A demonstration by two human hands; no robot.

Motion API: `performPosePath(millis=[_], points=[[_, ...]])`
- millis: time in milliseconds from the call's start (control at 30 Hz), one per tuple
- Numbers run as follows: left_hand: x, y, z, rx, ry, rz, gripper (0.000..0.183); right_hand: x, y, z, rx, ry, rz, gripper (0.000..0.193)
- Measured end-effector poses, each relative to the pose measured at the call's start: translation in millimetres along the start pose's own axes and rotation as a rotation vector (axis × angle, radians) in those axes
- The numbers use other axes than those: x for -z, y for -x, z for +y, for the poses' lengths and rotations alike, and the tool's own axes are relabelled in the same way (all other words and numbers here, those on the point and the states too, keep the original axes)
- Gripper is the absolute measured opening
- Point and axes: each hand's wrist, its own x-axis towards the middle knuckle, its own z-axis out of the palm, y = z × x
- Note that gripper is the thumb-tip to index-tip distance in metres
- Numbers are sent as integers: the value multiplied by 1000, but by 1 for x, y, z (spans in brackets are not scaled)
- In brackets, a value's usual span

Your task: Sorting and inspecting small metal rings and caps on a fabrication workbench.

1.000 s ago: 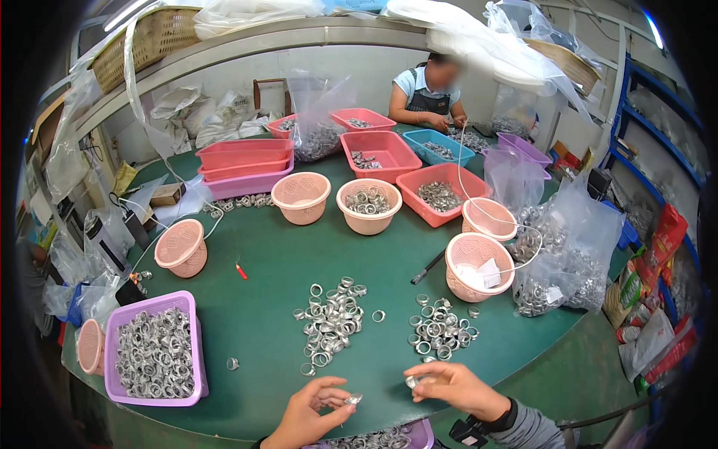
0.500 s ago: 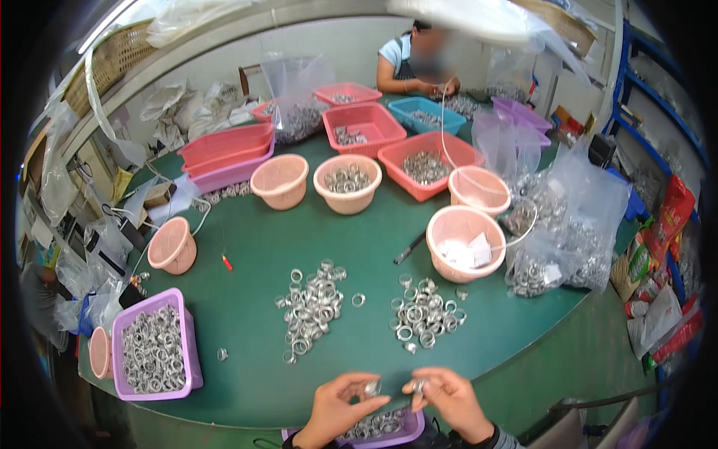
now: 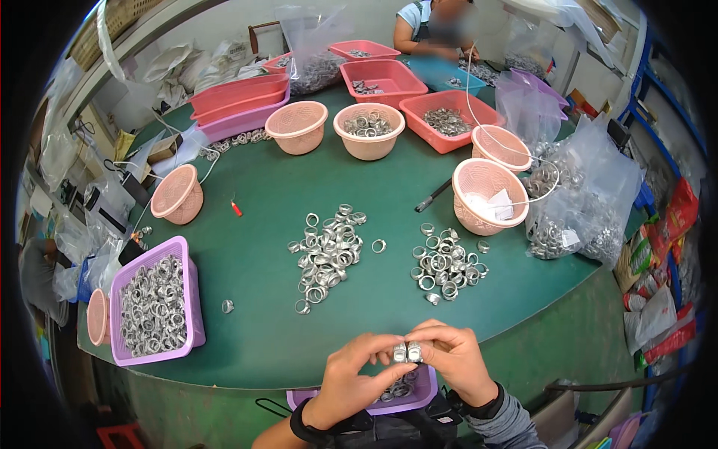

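Side by side, two silver-coloured metal rings meet between my fingertips, their flat faces toward me. My left hand (image 3: 348,382) pinches the left ring (image 3: 400,352). The right ring (image 3: 414,352) sits between the thumb and fingers of my right hand (image 3: 460,363). Beneath both hands, a purple basket (image 3: 428,389) of similar rings is partly covered by them. On the green table (image 3: 247,262) ahead lie two loose piles of rings, a left pile (image 3: 327,258) and a right pile (image 3: 446,266). One single ring (image 3: 379,245) rests between the piles.
A purple basket full of rings (image 3: 196,307) stands at the left table edge. Pink baskets (image 3: 297,138), red trays (image 3: 385,78) and clear bags of rings (image 3: 576,217) line the far and right sides. A black pen-like tool (image 3: 434,196) lies near one basket. Another person (image 3: 411,26) sits opposite.
My hands have come together, bringing the two rings from apart to side by side. The view has tilted down, so the table sits higher in the picture.
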Motion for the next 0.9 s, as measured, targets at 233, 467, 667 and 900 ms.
performPosePath(millis=[233,467,667,900], points=[[15,5,5,-148,-187,6,38,-13,-4,-3,125,367,-14,20],[14,14,2,-153,-184,71,24,-8,5,27,31,-158,26,33],[-1,6,0,-195,-300,-231,29,-3,19,33,-416,-821,37,27],[12,14,-9,-129,-324,-152,23,58,-25,-4,-467,-186,96,22]])
